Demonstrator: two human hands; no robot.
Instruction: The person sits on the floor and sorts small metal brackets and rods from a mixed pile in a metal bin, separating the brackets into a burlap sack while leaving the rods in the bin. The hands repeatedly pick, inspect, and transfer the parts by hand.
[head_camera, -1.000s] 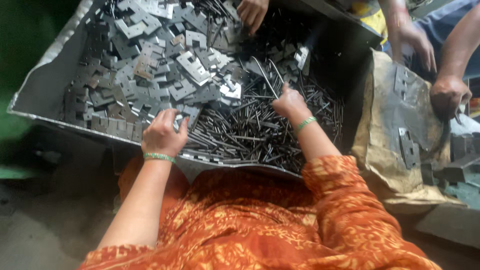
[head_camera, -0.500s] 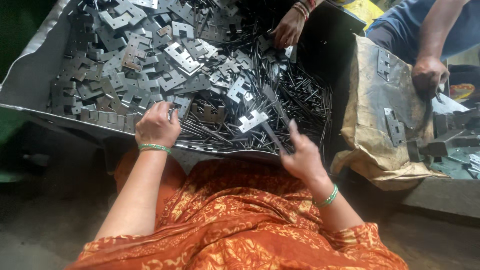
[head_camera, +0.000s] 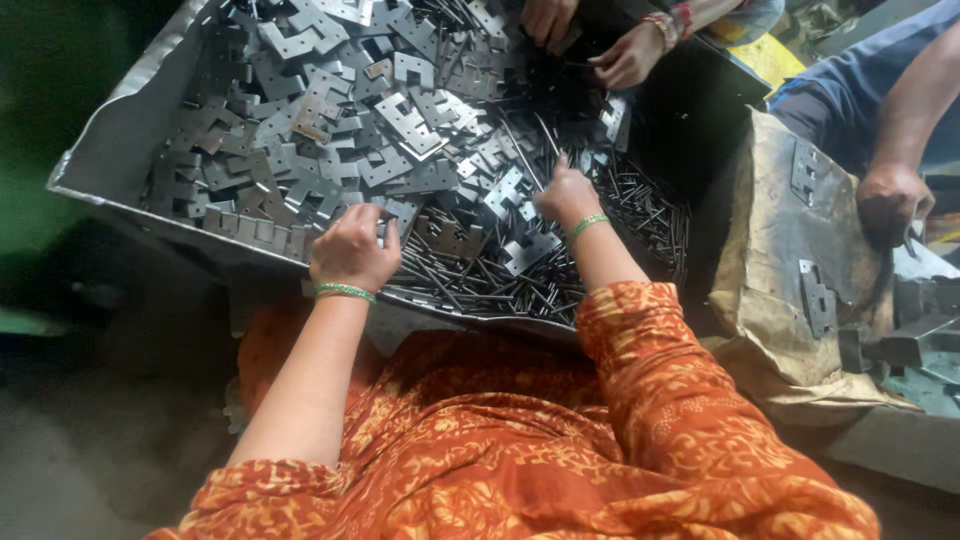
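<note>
- A large grey metal tray (head_camera: 110, 150) is taken as the landmark; it is filled with flat stamped metal plates (head_camera: 330, 120) towards its far and left parts and with thin metal pins (head_camera: 470, 280) heaped along its near right part.
- The left hand (head_camera: 352, 250) is seen at the near edge of the tray, fingers curled down and clenched over the plates and pins beneath; whether a piece is actually gripped cannot be told, as the fingertips are hidden.
- The right hand (head_camera: 567, 195) is set further into the tray, over the pin heap, with fingers closed around a long thin pin (head_camera: 522, 150).
- The pin's long axis is laid diagonally, its free end pointed away from the person towards the far left of the tray, rising out of the hand.
- The loose pins around it are scattered at many angles, mostly flat on the tray floor.
- At the tray's far right corner, another person's hands (head_camera: 625, 55) are seen among the parts.
- To the right of the tray, a worn brown sack (head_camera: 770, 230) is draped, with a few plates on it, and a third person's hand (head_camera: 890, 205) is rested at its far side.
</note>
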